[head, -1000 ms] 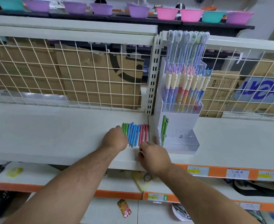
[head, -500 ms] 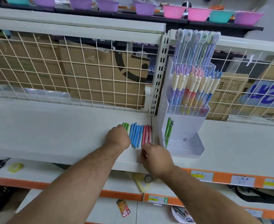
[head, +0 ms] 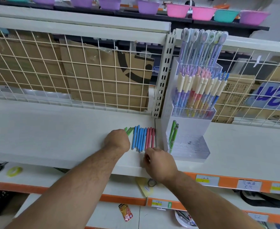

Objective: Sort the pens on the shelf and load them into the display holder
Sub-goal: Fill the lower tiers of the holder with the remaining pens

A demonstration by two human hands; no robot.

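Bright, even light falls from above. It washes the white shelf (head: 53, 134) pale and leaves only soft, faint shadows. The clear display holder (head: 190, 146) shows mild glare. Wide-angle distortion bows the wire grid (head: 53, 71) and shelf rails toward the edges. The bowls (head: 255, 17) at top right look slightly smeared.

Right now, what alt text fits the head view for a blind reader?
A person's left hand and right hand reach a row of green pens, blue pens and pink pens lying side by side on a white shelf; right of them a clear display holder holds two green pens.
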